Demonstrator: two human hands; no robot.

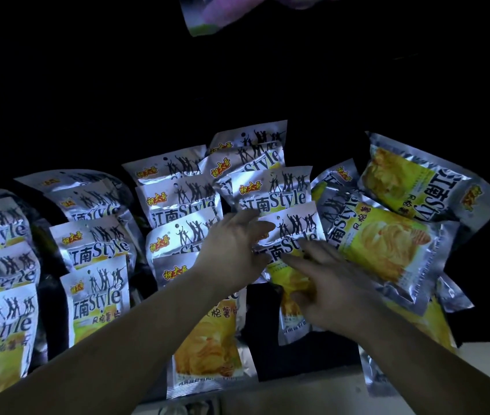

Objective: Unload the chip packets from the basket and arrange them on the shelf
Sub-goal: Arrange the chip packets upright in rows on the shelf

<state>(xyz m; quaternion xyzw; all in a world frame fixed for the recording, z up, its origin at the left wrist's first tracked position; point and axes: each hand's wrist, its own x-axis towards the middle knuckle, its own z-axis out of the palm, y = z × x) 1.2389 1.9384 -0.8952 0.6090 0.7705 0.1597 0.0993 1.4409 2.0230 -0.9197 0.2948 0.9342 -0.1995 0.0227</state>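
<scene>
Left hand: the left hand (pixel 231 245) has its fingers stretched fairly straight, tips touching the left edge of the middle packet (pixel 296 232).
Right hand: the right hand (pixel 329 292) has its fingers spread wide and lies on the yellow lower part of the same packet.
Middle packet: lies between both hands on the dark shelf (pixel 263 330), overlapping the packets beyond the fingertips.
Left of the hands: overlapping rows of packets (pixel 97 244), logos facing up.
Right of the hands: sideways packets (pixel 387 250), piled loosely.
</scene>
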